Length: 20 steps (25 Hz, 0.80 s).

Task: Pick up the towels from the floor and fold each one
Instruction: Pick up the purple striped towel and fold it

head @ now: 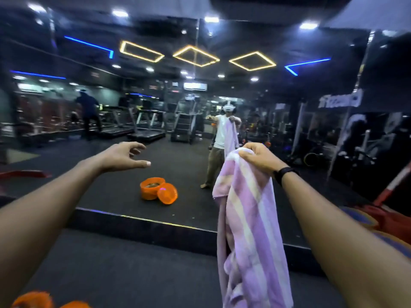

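Head view: a dark gym room with a big mirror wall in front
Right hand [259,157]: held up high, fingers curled tight round the top of the towel
Towel [249,221]: purple with pale stripes, hanging straight down from the right hand, up off the floor; its bottom end runs out of the picture, so the whole length cannot be seen
Left hand [124,157]: stretched out in front, fingers spread apart and a little bent, holding nothing, well apart from the towel
Black band [285,173]: round the right wrist
Mirror [178,156]: shows the person with the towel held up, small and blurry
Orange tubs [158,190]: two seen in the mirror, one tipped against the other; what is inside is too blurry to tell
Orange shapes [33,300]: at the bottom left corner, cut off by the edge and blurry, cannot tell what they are
Red thing [387,213]: at the right edge, partly cut off, hard to make out
Treadmills [146,123]: far back in the mirror, dim
Floor [124,274]: dark and flat under both arms
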Each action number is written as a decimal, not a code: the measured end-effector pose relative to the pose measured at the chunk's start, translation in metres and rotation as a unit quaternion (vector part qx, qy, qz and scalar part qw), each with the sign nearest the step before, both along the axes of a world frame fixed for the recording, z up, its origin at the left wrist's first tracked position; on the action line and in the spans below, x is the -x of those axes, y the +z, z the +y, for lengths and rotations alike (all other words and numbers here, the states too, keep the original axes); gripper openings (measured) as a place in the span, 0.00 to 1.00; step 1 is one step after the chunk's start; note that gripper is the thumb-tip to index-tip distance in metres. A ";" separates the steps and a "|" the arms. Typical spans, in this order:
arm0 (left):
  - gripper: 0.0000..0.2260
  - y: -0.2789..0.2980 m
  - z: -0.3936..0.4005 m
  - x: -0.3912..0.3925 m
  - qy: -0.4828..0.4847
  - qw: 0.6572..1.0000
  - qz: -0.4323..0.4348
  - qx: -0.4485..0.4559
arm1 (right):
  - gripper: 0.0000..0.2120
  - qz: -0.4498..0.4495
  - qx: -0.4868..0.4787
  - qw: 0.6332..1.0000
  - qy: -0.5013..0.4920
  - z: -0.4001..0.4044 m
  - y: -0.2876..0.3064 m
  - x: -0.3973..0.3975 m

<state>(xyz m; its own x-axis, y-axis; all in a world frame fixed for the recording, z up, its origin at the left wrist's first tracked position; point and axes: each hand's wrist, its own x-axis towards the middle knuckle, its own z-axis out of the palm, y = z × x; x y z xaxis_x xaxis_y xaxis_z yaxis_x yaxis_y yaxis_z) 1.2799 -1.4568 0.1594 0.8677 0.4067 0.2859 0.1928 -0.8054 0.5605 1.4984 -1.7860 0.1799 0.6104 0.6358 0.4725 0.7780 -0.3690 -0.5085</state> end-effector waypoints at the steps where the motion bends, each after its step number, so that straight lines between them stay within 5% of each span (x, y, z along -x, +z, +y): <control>1: 0.33 -0.002 0.019 0.035 0.028 1.000 0.004 -0.001 | 0.05 0.003 0.005 0.999 0.035 0.033 0.000 0.017; 9: 0.30 -0.027 0.145 0.318 0.211 0.976 0.050 0.006 | 0.09 0.027 0.031 0.976 0.214 0.274 -0.022 0.193; 20: 0.30 -0.052 0.285 0.604 0.358 0.930 0.082 0.006 | 0.09 -0.010 0.076 0.969 0.233 0.542 -0.054 0.443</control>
